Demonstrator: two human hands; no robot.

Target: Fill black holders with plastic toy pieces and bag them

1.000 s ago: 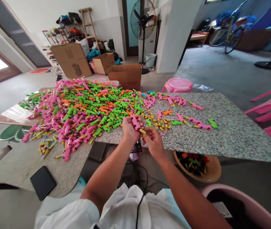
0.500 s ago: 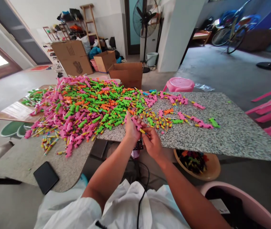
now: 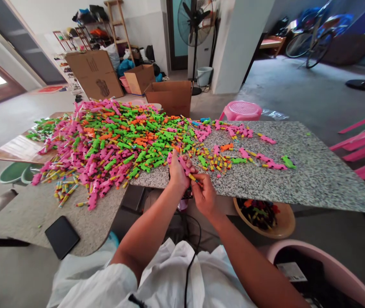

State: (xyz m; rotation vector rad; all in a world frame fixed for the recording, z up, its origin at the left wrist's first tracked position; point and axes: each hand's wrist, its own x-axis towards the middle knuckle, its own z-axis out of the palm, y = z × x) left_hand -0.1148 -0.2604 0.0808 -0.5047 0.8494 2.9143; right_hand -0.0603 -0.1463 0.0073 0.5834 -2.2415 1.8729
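Over the front edge of the speckled stone table (image 3: 310,179), my left hand (image 3: 177,176) is closed around a pink plastic toy (image 3: 185,165) with a yellow banded stick at its lower end. My right hand (image 3: 206,196) pinches that stick between thumb and fingertips, close beside the left hand. My fingers hide part of the toy. Just beyond my hands are loose yellow stick pieces (image 3: 219,162) and a big heap of pink, green and orange toys (image 3: 127,137). More pink toys (image 3: 267,160) lie in a loose row to the right.
A black tablet-like object (image 3: 62,237) rests on the lower left tabletop. Under the right table edge sits a tan basin (image 3: 286,229) of toys, with a pink tub (image 3: 323,256) nearer me. Behind the table are a pink stool (image 3: 241,110), a cardboard box (image 3: 169,98) and a standing fan (image 3: 195,25).
My hands keep the same hold on the pink toy and its stick, with barely any shift. The view has tilted slightly.
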